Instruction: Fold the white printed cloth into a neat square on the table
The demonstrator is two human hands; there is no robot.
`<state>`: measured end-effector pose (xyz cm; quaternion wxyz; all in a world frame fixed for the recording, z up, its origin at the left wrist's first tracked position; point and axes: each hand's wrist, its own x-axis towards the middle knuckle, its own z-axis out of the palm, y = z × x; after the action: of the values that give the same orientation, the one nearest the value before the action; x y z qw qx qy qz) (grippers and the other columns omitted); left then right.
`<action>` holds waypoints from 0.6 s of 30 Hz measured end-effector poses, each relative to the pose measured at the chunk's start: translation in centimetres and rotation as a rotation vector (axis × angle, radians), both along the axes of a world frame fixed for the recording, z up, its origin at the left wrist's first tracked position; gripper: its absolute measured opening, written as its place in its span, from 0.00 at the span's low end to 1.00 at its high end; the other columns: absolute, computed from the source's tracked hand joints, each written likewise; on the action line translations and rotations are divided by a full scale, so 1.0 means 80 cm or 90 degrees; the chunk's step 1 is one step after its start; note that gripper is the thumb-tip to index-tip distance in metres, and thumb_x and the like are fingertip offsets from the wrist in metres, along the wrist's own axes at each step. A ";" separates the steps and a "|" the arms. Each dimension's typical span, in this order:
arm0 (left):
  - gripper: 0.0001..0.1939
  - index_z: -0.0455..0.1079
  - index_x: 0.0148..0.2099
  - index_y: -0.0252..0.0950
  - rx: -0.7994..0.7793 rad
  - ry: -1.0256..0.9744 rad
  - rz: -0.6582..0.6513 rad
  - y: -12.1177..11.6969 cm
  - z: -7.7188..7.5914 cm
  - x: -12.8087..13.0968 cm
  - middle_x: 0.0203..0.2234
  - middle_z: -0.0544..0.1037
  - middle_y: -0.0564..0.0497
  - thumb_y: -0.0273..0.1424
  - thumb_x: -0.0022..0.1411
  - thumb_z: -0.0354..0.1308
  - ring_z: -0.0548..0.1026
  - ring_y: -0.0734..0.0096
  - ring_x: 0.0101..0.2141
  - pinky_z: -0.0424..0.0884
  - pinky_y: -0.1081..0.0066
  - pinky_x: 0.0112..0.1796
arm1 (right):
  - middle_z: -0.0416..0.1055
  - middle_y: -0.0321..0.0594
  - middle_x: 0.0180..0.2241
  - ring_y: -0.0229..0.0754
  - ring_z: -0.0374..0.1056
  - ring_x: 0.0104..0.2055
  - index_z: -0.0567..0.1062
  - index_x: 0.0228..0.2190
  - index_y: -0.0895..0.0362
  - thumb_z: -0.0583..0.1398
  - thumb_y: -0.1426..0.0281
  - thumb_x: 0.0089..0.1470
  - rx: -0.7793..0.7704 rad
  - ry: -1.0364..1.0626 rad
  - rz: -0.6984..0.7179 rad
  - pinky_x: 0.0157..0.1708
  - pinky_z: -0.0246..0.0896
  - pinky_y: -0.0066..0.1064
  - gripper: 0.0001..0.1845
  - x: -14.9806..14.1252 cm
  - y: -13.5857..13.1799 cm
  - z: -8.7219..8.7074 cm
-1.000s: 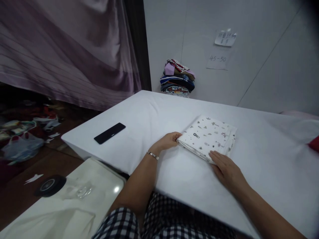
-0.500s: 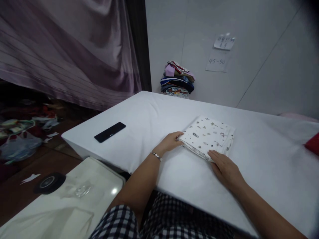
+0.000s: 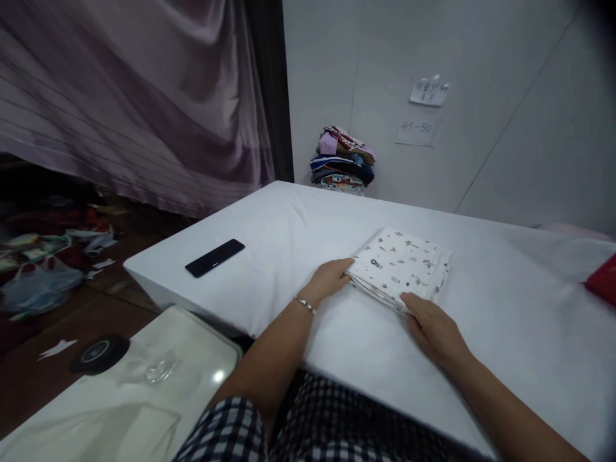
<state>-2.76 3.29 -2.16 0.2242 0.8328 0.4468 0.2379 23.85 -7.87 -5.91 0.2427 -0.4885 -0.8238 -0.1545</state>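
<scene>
While hands [image 3: 330, 280] touch cloth [image 3: 392, 262], phone [image 3: 215, 258] lies apart.

wall [image 3: 510, 77] | lower paper [image 3: 416, 137]: "45-50", handwritten | upper paper [image 3: 429, 93]: handwritten characters, too blurred to read

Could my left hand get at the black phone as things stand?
Likely yes: I see nothing standing between your left hand and the black phone, which lies flat on the white table. That hand holds a corner of the folded cloth, though, so it would probably need to let go first.
</scene>
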 end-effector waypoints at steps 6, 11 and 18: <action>0.22 0.63 0.53 0.44 0.026 0.054 0.053 0.000 -0.007 0.007 0.40 0.75 0.51 0.32 0.55 0.54 0.71 0.61 0.41 0.64 0.69 0.39 | 0.70 0.46 0.48 0.48 0.67 0.49 0.59 0.56 0.54 0.49 0.72 0.58 0.007 -0.013 -0.002 0.45 0.66 0.43 0.24 0.001 0.000 -0.003; 0.13 0.67 0.46 0.42 0.036 0.104 0.117 0.002 -0.010 0.007 0.35 0.76 0.51 0.32 0.58 0.49 0.71 0.64 0.36 0.64 0.70 0.36 | 0.70 0.44 0.48 0.46 0.67 0.49 0.57 0.57 0.53 0.50 0.73 0.57 0.030 0.004 0.018 0.45 0.66 0.42 0.26 0.002 -0.002 -0.005; 0.10 0.65 0.43 0.40 0.065 0.176 0.156 0.002 -0.010 0.014 0.36 0.75 0.48 0.31 0.59 0.49 0.71 0.63 0.39 0.63 0.70 0.37 | 0.69 0.43 0.50 0.44 0.65 0.51 0.59 0.56 0.52 0.49 0.74 0.58 0.025 -0.009 0.038 0.47 0.65 0.41 0.24 0.007 -0.005 -0.007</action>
<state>-1.64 3.43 -2.99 0.0875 0.8072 0.5589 0.1687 24.37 -8.25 -6.44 0.2509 -0.4576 -0.8365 -0.1672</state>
